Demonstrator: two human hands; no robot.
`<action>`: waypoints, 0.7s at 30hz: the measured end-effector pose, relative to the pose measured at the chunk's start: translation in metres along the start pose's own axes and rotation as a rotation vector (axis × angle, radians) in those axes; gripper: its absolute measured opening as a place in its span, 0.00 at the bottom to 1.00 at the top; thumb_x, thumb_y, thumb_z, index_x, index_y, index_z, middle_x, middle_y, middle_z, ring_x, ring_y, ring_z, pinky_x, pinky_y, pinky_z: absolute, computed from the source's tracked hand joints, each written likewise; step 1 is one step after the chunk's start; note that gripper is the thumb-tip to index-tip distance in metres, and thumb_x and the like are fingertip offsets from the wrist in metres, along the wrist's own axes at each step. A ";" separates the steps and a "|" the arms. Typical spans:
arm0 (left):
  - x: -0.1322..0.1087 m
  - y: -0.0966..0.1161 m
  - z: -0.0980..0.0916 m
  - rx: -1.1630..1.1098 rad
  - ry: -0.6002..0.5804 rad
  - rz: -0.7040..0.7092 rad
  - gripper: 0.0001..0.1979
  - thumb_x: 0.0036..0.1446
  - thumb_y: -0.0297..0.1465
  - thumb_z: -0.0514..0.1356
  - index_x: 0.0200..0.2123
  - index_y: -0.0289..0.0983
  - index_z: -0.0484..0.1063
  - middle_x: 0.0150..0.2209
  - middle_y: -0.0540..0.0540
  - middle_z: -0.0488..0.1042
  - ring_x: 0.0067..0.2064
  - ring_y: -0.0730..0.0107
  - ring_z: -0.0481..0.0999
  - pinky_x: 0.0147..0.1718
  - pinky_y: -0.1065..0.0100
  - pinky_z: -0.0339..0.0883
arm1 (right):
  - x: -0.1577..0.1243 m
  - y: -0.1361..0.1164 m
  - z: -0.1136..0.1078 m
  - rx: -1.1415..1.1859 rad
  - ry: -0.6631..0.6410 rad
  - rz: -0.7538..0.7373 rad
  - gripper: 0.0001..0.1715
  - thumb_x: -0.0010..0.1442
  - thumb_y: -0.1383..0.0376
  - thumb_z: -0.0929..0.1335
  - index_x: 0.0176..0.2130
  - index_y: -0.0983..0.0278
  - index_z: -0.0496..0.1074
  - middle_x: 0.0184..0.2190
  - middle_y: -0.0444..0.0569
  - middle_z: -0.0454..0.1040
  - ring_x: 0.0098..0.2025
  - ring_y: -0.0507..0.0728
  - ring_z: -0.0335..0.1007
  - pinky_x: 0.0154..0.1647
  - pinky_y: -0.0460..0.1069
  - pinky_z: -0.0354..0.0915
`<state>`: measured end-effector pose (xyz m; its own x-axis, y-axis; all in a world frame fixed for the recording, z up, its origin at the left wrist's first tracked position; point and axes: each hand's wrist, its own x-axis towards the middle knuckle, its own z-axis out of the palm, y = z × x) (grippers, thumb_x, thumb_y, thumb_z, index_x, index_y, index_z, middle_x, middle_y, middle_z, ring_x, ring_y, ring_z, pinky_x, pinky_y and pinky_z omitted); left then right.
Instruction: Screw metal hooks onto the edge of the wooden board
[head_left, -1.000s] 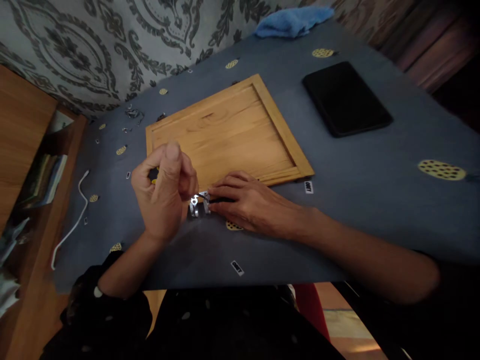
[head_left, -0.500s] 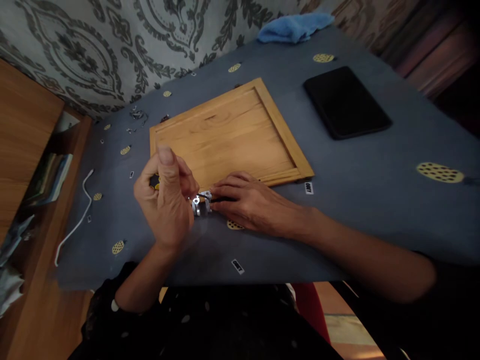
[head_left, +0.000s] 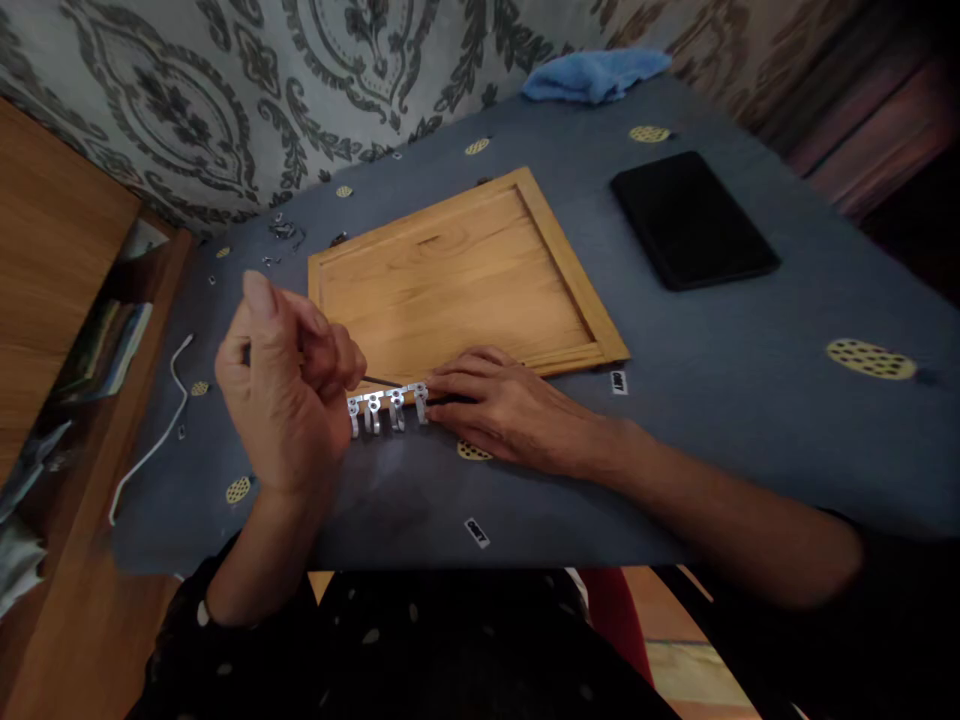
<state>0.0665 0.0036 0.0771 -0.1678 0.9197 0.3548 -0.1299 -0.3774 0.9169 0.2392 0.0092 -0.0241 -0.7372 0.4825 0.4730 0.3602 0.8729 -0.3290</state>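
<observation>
A wooden framed board lies on the table, a row of shiny metal hooks along its near edge. My left hand is closed around a screwdriver, its handle mostly hidden in the fist. The thin dark screwdriver shaft points right, its tip close to the right end of the hook row. My right hand is palm down at that end, its fingertips holding the hook row against the board edge.
Small metal pieces lie at the far left. A black tablet is right of the board, with a blue cloth at the back. A white cable runs along the left edge, beside a wooden cabinet.
My left hand has shifted left and tilted back, uncovering more of the hooks and the screwdriver shaft. My right hand stays nearly in place. The view has shifted slightly.
</observation>
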 end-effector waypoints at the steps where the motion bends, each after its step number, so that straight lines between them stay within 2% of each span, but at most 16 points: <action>1: -0.001 -0.002 0.000 -0.010 -0.002 -0.016 0.22 0.67 0.41 0.62 0.22 0.39 0.67 0.15 0.58 0.45 0.15 0.80 0.46 0.15 0.72 0.46 | 0.000 0.000 0.000 -0.001 0.001 -0.002 0.15 0.71 0.66 0.63 0.46 0.64 0.79 0.51 0.54 0.80 0.53 0.61 0.72 0.55 0.59 0.64; 6: -0.004 -0.011 -0.001 -0.060 -0.020 -0.061 0.22 0.60 0.43 0.68 0.21 0.38 0.67 0.14 0.59 0.46 0.15 0.81 0.47 0.15 0.73 0.48 | -0.001 0.001 0.001 0.004 0.025 -0.025 0.16 0.71 0.66 0.63 0.47 0.64 0.79 0.51 0.53 0.81 0.53 0.61 0.72 0.55 0.59 0.65; 12: -0.004 -0.011 -0.007 -0.051 -0.021 -0.035 0.21 0.62 0.44 0.66 0.23 0.38 0.68 0.14 0.59 0.47 0.15 0.80 0.48 0.16 0.74 0.50 | -0.001 0.001 0.002 0.013 0.029 -0.021 0.16 0.71 0.66 0.63 0.48 0.65 0.79 0.52 0.53 0.80 0.53 0.62 0.73 0.55 0.60 0.67; 17: 0.010 -0.011 -0.026 -0.058 0.015 0.051 0.21 0.58 0.45 0.69 0.23 0.37 0.70 0.14 0.59 0.52 0.16 0.79 0.52 0.18 0.73 0.54 | -0.002 0.003 0.005 0.053 0.077 0.008 0.14 0.70 0.66 0.65 0.46 0.64 0.80 0.53 0.54 0.80 0.52 0.60 0.75 0.54 0.59 0.70; 19: 0.021 -0.014 -0.038 -0.089 0.049 0.053 0.22 0.56 0.45 0.70 0.22 0.37 0.70 0.15 0.57 0.54 0.18 0.79 0.55 0.21 0.72 0.59 | -0.004 0.006 0.006 0.068 0.127 0.034 0.13 0.69 0.66 0.65 0.44 0.63 0.80 0.53 0.55 0.80 0.52 0.60 0.76 0.54 0.59 0.71; 21: 0.034 -0.019 -0.051 -0.124 0.103 -0.012 0.23 0.59 0.46 0.68 0.22 0.37 0.69 0.18 0.56 0.57 0.21 0.78 0.60 0.25 0.72 0.64 | -0.005 0.008 0.006 0.074 0.168 0.076 0.13 0.69 0.66 0.65 0.43 0.64 0.81 0.51 0.55 0.81 0.52 0.59 0.78 0.53 0.59 0.72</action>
<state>0.0134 0.0371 0.0621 -0.2639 0.9108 0.3174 -0.2512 -0.3826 0.8891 0.2424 0.0138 -0.0340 -0.6016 0.5573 0.5723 0.3633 0.8290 -0.4252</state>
